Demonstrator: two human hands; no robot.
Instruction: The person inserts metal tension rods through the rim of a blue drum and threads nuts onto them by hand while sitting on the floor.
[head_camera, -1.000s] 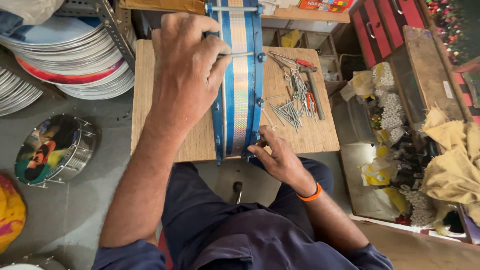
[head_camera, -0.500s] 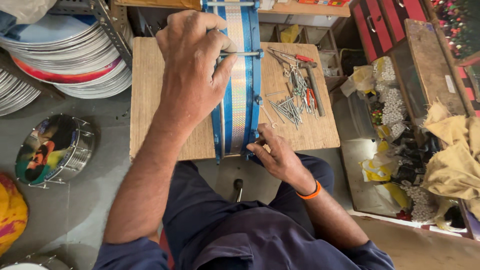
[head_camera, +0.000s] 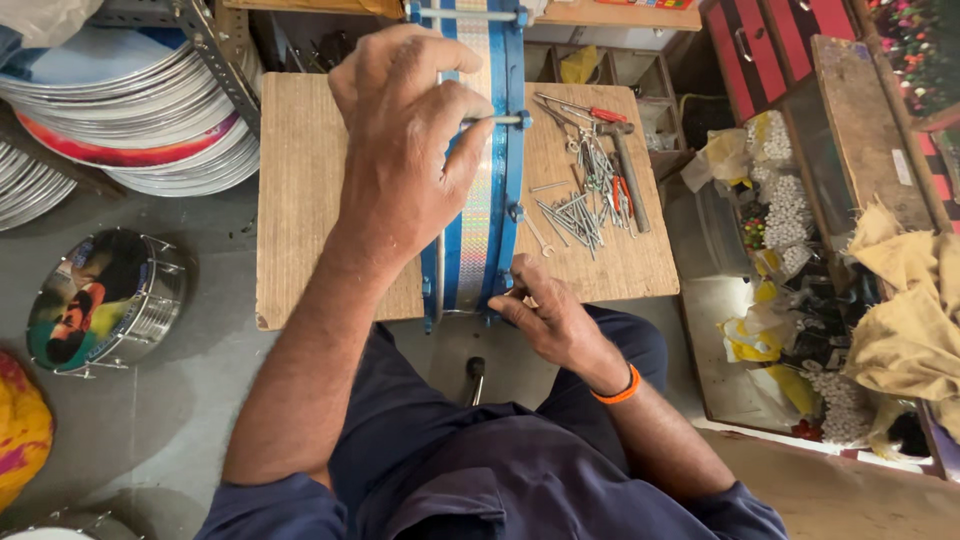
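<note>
A blue-rimmed drum shell (head_camera: 487, 210) with a shiny patterned band stands on edge on a wooden board (head_camera: 300, 200). My left hand (head_camera: 405, 140) rests on top of the shell, fingers closed around a thin metal tension rod (head_camera: 500, 119) that crosses it. My right hand (head_camera: 548, 315) is at the shell's near lower rim, fingers pinched on a small fitting there; what it pinches is hidden. An orange band circles my right wrist.
Loose metal rods, a hammer and red-handled tools (head_camera: 590, 190) lie on the board's right side. Stacked metal plates (head_camera: 110, 110) sit at upper left, a small picture-faced drum (head_camera: 100, 300) on the floor at left, yellowish cloth (head_camera: 900, 300) and cluttered boxes at right.
My left hand has shifted slightly down the shell, still on the rod. The right hand stays at the lower rim.
</note>
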